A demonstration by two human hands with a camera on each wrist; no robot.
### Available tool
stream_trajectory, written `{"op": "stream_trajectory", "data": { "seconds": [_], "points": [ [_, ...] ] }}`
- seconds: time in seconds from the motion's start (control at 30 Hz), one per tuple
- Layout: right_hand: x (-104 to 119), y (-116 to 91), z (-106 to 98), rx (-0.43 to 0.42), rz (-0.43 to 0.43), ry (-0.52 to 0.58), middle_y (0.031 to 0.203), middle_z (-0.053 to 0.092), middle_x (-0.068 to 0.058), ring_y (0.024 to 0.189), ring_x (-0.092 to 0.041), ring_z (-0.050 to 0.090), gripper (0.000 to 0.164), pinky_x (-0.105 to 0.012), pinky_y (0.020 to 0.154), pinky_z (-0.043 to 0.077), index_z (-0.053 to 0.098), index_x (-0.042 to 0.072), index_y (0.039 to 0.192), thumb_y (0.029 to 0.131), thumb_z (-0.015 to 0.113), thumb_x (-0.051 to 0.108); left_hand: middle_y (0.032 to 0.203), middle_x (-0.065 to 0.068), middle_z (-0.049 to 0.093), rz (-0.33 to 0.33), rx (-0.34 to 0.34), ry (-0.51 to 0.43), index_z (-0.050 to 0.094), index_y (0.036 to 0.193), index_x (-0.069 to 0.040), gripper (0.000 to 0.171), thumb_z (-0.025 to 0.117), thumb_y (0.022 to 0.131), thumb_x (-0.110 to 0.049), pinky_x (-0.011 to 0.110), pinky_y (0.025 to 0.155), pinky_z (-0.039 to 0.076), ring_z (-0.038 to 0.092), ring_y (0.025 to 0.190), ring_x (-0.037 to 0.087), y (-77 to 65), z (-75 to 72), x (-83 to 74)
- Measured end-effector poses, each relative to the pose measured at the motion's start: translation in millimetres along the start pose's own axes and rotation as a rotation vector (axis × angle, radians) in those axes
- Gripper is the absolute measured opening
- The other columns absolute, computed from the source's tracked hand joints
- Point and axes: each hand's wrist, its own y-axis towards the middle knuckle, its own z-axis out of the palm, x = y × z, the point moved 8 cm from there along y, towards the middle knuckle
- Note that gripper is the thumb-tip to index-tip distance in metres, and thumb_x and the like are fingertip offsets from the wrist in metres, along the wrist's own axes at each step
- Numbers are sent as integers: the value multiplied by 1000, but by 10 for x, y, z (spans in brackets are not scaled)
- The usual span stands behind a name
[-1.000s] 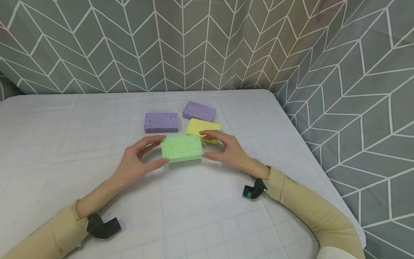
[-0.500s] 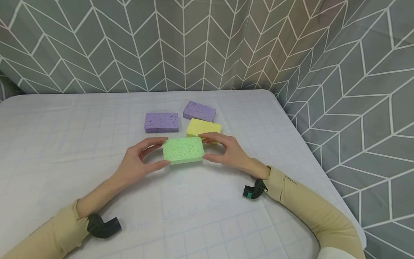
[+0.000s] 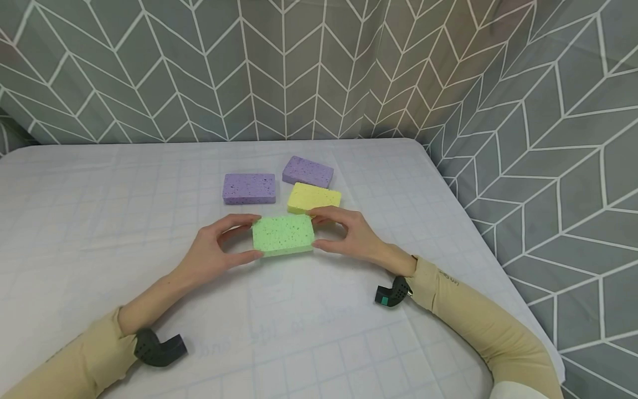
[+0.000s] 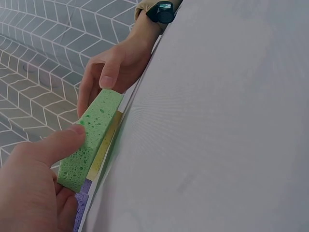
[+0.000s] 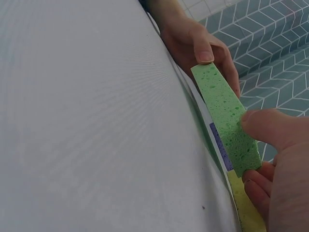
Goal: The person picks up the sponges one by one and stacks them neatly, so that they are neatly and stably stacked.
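A person's two hands pinch a green sponge [image 3: 283, 235] by its short ends over the table [image 3: 124, 238], thumb on the near edge and fingers on the far one, with the left hand [image 3: 211, 249] and right hand [image 3: 356, 235] facing each other. Seen from the wrists, the sponge appears to sit just above the white cloth, its shadow tinting the fabric.

The grip looks light, and an uneven let-go by either side could drop one end first and leave the sponge skewed. The likelier trouble lies behind: a yellow sponge [image 3: 314, 197] rests close to the right hand's fingers, which partly cover its front edge, so a careless push away from the person could nudge it into the tilted purple sponge [image 3: 308, 171] near it. The squared purple sponge [image 3: 249, 189] lies apart to the left, less at risk. A squeeze from both ends might also bow the green sponge, if it is as soft as it looks.

All four are plain rectangular blocks, pocked with pores, which show coarsest on the green and purple faces. The cloth is creased and faintly gridded; behind hangs a grey curtain [image 3: 284, 83] with white chevron lines.
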Motion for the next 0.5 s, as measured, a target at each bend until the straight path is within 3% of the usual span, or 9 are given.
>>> {"op": "stream_trajectory", "data": {
  "seconds": [0.23,0.5],
  "points": [
    [137,42,3,3,-18,-10,108,69,-24,96,-39,69,58,-54,92,58,58,-13,126,73,82,-9,133,1,63,-29,8,40,61,134,-16,66,89,75,-15,20,109,46,58,121,5,5,4,23],
    [328,95,7,42,34,-8,115,65,-29,98,-42,67,53,-55,91,58,58,-17,122,74,80,-12,131,0,64,-49,26,78,62,133,-16,64,89,76,-19,18,108,47,60,121,11,-4,17,34]
  ]
}}
